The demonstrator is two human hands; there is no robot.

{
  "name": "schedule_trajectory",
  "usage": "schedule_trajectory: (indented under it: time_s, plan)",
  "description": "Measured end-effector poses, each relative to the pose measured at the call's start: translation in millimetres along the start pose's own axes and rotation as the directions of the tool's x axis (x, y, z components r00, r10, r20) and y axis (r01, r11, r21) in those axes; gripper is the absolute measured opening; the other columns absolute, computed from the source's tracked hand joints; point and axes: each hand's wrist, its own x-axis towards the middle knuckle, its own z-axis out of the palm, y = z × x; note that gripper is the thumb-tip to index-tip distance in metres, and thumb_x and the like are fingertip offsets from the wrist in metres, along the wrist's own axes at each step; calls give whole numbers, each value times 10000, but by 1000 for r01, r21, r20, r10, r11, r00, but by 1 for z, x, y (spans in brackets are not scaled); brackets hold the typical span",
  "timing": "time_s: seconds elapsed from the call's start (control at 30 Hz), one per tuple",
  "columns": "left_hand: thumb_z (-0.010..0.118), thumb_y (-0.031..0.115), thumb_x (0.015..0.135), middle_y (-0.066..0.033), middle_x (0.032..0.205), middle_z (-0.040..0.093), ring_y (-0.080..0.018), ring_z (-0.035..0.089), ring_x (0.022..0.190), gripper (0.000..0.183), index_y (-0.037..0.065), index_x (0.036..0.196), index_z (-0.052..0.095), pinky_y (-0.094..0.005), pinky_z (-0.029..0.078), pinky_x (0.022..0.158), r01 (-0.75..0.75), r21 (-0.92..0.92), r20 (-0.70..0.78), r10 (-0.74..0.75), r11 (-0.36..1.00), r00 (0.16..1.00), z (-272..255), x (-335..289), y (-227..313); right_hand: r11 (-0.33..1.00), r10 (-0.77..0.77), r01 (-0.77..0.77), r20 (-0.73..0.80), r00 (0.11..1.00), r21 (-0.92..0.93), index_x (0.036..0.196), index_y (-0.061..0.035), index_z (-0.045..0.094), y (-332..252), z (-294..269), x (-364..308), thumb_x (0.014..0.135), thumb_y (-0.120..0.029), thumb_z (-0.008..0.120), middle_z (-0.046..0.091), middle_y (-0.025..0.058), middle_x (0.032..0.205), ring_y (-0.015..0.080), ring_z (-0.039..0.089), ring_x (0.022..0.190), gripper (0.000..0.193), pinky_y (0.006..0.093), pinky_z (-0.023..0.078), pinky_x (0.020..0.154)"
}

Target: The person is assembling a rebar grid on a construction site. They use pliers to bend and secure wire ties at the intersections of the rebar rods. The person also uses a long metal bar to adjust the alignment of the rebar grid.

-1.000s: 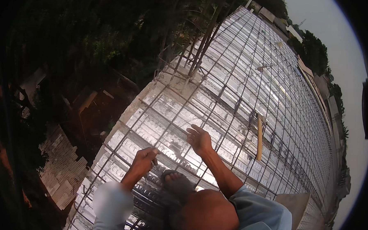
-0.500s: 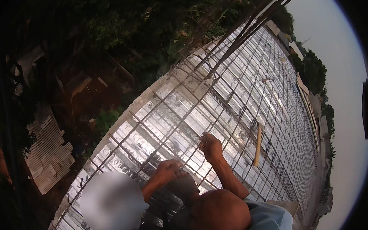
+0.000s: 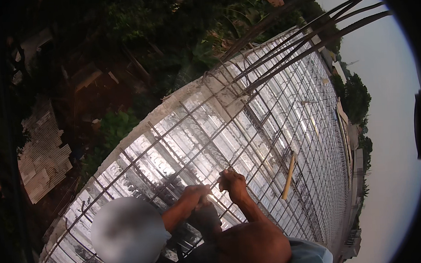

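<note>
My left hand [image 3: 194, 196] and my right hand [image 3: 232, 183] are close together, low over a grid of steel reinforcing bars [image 3: 186, 110]. The left fingers are bent and pinched together beside a bar; whatever they hold is too small to make out. Curled fingers of the right hand point toward the left hand, and anything in them is hidden. Beneath the grid lies shiny ribbed metal decking [image 3: 162, 159]. A rounded bare shape [image 3: 255, 246], perhaps a knee, partly covers the right forearm; a blurred pale disc [image 3: 129, 233] hides part of the left arm.
A hammer with a pale wooden handle [image 3: 289, 177] lies on the mesh to the right. Long bars [image 3: 319, 44] jut up at the far end. The deck's rough concrete edge [image 3: 142, 127] drops off on the left toward trees and a corrugated roof [image 3: 44, 150].
My right hand has come down and left, closer to my left hand, and its fingers have curled in. My left hand has hardly moved. The view has shifted slightly.
</note>
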Motion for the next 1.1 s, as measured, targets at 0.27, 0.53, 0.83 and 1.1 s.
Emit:
schedule_trajectory:
  time_s: [0.27,0.53,0.83,1.1]
  plan:
    - [644,296,966,-14,618,547,-103,528,561,294,3,955,678,-284,539,625,-57,290,-73,82,955,994,4,23,-19,981,98,-77,-109,989,178,843,-46,594,18,-27,-4,941,-215,704,623,70,740,175,588,576,224,304,487,536]
    - [627,258,968,-51,682,605,-106,565,586,254,9,967,678,-264,433,471,-45,84,-173,59,995,983,9,10,-7,986,116,-90,-194,974,139,1021,-22,569,-10,4,-9,914,-77,592,633,115,948,186,553,712,122,331,484,641]
    - [599,257,977,-41,602,530,-115,465,431,282,-24,973,618,-269,379,399,8,126,-82,2,992,997,23,-1,3,996,46,-35,-127,991,83,812,-34,608,7,8,-10,943,-171,696,647,96,768,175,559,531,209,314,471,510]
    - [573,167,981,-77,705,541,-229,651,647,210,-13,1074,624,-331,566,613,83,56,-44,-80,995,996,43,-18,30,901,12,115,-288,957,419,933,-11,600,-22,-23,-1,998,-195,582,621,91,825,187,545,625,196,342,461,561]
